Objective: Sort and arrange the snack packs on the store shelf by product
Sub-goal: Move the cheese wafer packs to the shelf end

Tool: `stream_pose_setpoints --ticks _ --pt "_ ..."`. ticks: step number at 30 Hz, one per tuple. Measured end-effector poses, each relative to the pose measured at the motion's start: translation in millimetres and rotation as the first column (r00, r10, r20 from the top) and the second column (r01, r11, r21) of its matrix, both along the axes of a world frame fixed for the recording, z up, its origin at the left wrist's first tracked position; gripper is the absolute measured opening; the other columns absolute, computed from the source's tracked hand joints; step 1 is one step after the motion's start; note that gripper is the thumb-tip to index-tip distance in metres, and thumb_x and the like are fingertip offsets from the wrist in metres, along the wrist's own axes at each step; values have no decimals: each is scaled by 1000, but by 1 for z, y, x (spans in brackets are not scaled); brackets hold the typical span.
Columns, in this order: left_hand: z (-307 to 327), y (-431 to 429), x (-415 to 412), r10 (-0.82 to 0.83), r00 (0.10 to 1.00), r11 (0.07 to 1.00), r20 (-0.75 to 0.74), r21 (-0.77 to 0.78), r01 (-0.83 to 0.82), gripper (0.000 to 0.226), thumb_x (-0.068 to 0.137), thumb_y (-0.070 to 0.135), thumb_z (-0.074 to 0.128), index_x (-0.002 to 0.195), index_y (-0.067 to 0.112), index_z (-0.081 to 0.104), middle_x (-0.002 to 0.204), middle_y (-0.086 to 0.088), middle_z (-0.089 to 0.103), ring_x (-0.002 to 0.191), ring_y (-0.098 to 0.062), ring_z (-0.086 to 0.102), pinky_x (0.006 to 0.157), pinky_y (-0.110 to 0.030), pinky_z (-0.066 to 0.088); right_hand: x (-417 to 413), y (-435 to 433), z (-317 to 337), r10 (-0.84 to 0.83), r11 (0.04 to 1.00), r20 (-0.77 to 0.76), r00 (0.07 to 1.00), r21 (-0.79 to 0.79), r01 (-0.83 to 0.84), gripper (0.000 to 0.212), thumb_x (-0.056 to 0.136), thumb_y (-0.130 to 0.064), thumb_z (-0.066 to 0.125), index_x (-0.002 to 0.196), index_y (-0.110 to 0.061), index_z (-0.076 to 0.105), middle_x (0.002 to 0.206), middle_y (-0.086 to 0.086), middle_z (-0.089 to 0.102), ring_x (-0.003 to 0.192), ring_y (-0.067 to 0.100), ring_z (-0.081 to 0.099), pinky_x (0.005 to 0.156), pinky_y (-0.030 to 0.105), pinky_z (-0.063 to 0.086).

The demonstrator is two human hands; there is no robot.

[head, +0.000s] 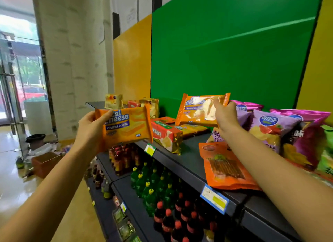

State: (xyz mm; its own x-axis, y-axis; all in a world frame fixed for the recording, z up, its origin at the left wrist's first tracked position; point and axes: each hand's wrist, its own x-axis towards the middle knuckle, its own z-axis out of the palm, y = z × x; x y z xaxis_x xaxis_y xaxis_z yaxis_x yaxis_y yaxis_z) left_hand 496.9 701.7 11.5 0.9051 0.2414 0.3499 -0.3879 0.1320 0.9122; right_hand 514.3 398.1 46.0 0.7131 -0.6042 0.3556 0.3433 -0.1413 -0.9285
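Note:
My left hand (90, 128) grips an orange cheese wafer pack (128, 126) by its left end, held in the air in front of the top shelf (191, 157). My right hand (225, 115) pinches a second orange cheese wafer pack (196, 109) at its upper right corner, lifted above the shelf against the green back panel. A red and gold biscuit pack (166, 136) lies on the shelf between the two. An orange pouch (225, 166) lies flat near the front edge. Purple and pink chip bags (270, 128) stand at the right.
More small snack packs (137, 104) sit at the shelf's far left end. Lower shelves hold green bottles (151, 184) and red-capped cola bottles (180, 216). Price tags (214, 198) hang on the shelf edge. A cardboard box (45, 162) and clutter lie on the floor at left.

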Motion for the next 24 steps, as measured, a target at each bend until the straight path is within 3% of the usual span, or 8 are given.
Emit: stream_pose_setpoints --ticks 2,5,7,10,13,19,21,24 --pt "2 2 28 -13 1000 1000 2 -3 13 10 88 29 59 89 19 60 89 -4 68 66 -18 69 48 -36 58 16 3 1 -17 1000 -8 1000 -17 17 36 93 -25 47 120 -1 44 102 7 46 89 17 42 61 21 27" --pt "7 6 69 -47 999 998 7 -30 47 8 85 29 63 85 21 63 94 -6 70 78 -21 72 66 -51 58 38 3 8 -64 997 -32 997 -55 62 26 92 -25 47 112 -8 45 103 8 48 93 21 46 71 23 31" --pt "12 3 95 -70 997 997 20 -35 70 7 86 27 63 84 21 62 94 -5 69 77 -18 72 61 -43 59 53 0 12 -98 993 -34 995 -63 96 17 92 -24 47 102 -12 41 101 8 48 90 21 47 65 28 35" --pt "21 -5 136 -119 991 991 57 -48 122 8 88 23 60 82 18 59 91 -6 66 66 -11 71 49 -32 56 72 -4 13 -137 988 -39 990 -79 133 30 92 -25 45 117 -8 43 102 7 49 91 21 48 69 29 41" --pt "28 -14 181 -195 978 980 73 -20 197 8 86 26 62 81 20 60 93 -6 66 91 -26 65 72 -44 56 93 -8 10 -226 969 -23 974 -105 222 37 92 -26 47 122 -6 44 104 6 50 91 20 48 79 33 42" --pt "46 -47 272 -408 907 913 103 43 405 11 87 23 61 77 20 59 75 2 62 44 -5 60 45 -23 51 128 -20 16 -356 925 52 933 -121 359 23 88 -30 52 105 -17 43 100 6 52 91 21 54 90 48 47" --pt "48 -61 300 -476 875 877 83 110 467 10 87 25 62 79 20 58 78 2 63 50 -6 61 46 -19 49 137 -17 21 -409 902 72 910 -115 415 23 88 -29 53 105 -17 42 104 9 55 95 24 57 91 48 48" --pt "49 -85 333 -596 803 793 29 184 581 9 85 23 64 79 19 59 81 -1 64 69 -16 61 64 -29 53 151 -11 24 -477 869 89 875 -100 484 21 89 -28 52 103 -18 40 107 10 56 95 25 57 90 46 48"
